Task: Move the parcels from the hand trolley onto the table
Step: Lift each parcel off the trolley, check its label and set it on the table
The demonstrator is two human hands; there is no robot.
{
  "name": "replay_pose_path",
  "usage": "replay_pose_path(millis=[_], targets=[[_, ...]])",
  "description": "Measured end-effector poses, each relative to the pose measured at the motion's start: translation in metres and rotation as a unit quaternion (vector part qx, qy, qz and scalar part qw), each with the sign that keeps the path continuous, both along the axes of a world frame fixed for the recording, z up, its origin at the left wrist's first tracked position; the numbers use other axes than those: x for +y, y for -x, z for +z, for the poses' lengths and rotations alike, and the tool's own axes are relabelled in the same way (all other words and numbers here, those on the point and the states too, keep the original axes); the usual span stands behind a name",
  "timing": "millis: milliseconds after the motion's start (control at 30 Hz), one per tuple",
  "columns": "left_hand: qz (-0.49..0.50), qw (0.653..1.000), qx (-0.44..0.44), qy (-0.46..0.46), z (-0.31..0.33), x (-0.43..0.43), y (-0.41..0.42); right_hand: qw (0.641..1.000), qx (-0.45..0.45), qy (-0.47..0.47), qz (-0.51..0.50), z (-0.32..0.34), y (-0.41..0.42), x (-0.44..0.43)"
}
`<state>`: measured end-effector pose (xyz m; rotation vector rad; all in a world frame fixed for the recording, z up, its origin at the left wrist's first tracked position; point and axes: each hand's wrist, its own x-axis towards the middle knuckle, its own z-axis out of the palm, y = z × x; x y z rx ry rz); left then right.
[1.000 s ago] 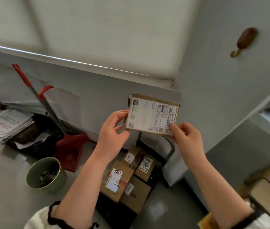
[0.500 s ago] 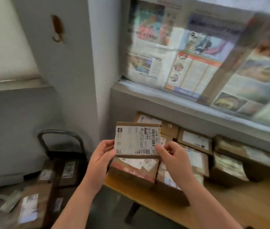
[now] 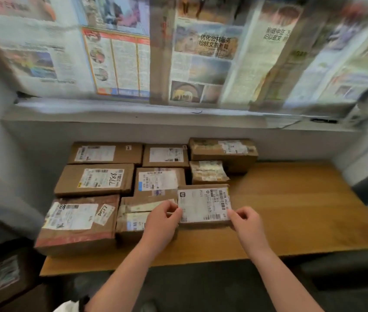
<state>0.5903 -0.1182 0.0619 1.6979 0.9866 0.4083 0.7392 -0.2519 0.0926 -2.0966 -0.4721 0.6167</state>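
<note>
Brown cardboard made up the small flat parcel with the white shipping label (image 3: pixel 203 204) that both hands held at the near right end of the rows of boxes on the wooden desk (image 3: pixel 291 199). The left hand (image 3: pixel 161 224) pinched its left edge between thumb and curled fingers, and the right hand (image 3: pixel 247 224) pinched the lower right corner the same way; both were closed on the parcel. It lay label up, just beside the taped box with the barcode label (image 3: pixel 138 212) and in front of a small plastic-wrapped box (image 3: pixel 209 172). Whether its underside already rested on the desk could not be told.

The step in hand looked like setting this parcel down at the end of the front row. The next move would call for lowering it flat, squaring it against its neighbours and letting go with both hands, then turning back for another. At the lower left a dim brown box with a pale label (image 3: pixel 7 273) sat below desk level, probably among those left to move.

Both forearms reached forward from the lower edge of the view, wrists roughly level, knuckles up.
</note>
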Motion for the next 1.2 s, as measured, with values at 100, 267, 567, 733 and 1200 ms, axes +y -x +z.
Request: replay_pose_path(millis=[100, 267, 567, 733, 1200], targets=[[-0.040, 0.999, 0.036, -0.006, -0.003, 0.010, -0.012, 0.999, 0.014, 0.015, -0.026, -0.010, -0.004, -0.001], [-0.112, 0.988, 0.096, -0.036, -0.012, 0.030, -0.041, 0.997, 0.038, 0.036, -0.059, -0.025, -0.023, 0.004], [-0.161, 0.922, 0.290, -0.200, -0.040, 0.065, -0.098, 0.990, 0.079, 0.073, -0.088, -0.064, -0.066, 0.037], [-0.173, 0.884, 0.372, -0.224, -0.049, 0.065, -0.116, 0.988, 0.090, 0.108, -0.056, -0.084, -0.090, 0.048], [-0.091, 0.841, 0.487, -0.217, -0.062, 0.052, -0.139, 0.967, 0.165, 0.158, 0.114, -0.118, -0.136, 0.057]])
